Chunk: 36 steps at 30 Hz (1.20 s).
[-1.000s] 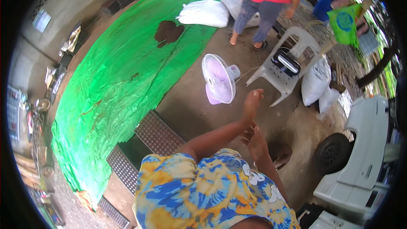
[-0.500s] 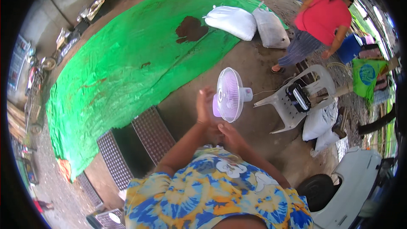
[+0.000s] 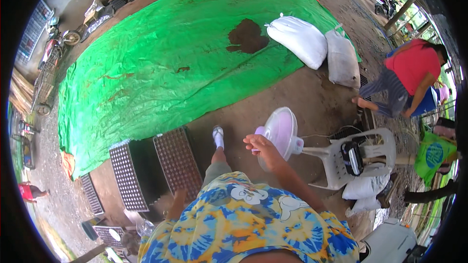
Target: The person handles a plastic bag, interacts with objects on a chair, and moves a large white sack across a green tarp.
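My right hand (image 3: 263,146) is raised in front of me, its fingers extended and holding nothing. It overlaps the white and lilac electric fan (image 3: 285,129) in the view, and I cannot tell whether it touches it. My left hand (image 3: 179,197) hangs low at my side, close to a dark seedling tray (image 3: 178,160) with many round cells; its fingers are mostly hidden. Another tray of the same kind (image 3: 127,175) lies further left. My foot in a pale shoe (image 3: 218,134) steps forward between the trays and the fan.
A large green tarp (image 3: 161,87) bears a heap of dark soil (image 3: 247,36) and two full white sacks (image 3: 298,41). At right stand a white plastic chair (image 3: 336,163) holding a black device (image 3: 352,158), and a person in a red shirt (image 3: 414,68) bending down. A motorcycle (image 3: 53,51) stands far left.
My hands, close together before, have come apart; the left has dropped toward the trays. My view has shifted, and my foot now shows. The person in red has bent lower.
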Tool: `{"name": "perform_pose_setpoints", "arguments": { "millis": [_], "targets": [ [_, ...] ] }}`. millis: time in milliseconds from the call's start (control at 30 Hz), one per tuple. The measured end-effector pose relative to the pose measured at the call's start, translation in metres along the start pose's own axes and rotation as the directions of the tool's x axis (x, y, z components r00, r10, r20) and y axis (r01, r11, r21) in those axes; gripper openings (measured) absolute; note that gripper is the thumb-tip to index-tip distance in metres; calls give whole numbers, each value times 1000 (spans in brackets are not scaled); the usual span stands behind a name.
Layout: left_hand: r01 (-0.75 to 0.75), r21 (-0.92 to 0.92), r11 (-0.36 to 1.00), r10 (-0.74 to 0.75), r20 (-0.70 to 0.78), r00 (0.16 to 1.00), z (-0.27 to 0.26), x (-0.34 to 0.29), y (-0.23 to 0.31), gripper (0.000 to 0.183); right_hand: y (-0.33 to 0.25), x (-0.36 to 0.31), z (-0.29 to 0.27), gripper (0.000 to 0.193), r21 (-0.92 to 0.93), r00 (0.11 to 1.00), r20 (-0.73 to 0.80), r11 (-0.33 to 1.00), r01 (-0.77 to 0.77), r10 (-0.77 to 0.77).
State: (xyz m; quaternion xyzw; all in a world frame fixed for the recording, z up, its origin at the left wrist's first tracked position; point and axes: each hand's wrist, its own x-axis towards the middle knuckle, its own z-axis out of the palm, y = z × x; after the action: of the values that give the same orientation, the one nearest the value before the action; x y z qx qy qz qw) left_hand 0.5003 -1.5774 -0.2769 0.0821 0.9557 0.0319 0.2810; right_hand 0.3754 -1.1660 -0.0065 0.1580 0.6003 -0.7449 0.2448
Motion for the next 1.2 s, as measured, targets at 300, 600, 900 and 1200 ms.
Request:
{"name": "perform_pose_setpoints", "arguments": {
  "millis": [300, 600, 900, 1200],
  "targets": [
    [-76, 123, 989, 74, 18, 997, -166, 205, -82, 22, -64, 256, -59, 37, -225, 959, -279, 969, -106, 40],
    [-20, -768, 640, -208, -199, 958, -463, 514, 5, 40, 54, 362, -338, 28, -964, 623, 113, -238, -121, -774],
    [-139, -570, 810, 55, -163, 985, -431, 644, -47, 33, -167, 535, -427, 35, -131, 369, -927, 862, -490, 69],
    [309, -234, 922, -215, 354, 910, -395, 717, -82, 34, -423, 919, -363, 37, -723, 878, -332, 690, -4, -344]
  ]
}}
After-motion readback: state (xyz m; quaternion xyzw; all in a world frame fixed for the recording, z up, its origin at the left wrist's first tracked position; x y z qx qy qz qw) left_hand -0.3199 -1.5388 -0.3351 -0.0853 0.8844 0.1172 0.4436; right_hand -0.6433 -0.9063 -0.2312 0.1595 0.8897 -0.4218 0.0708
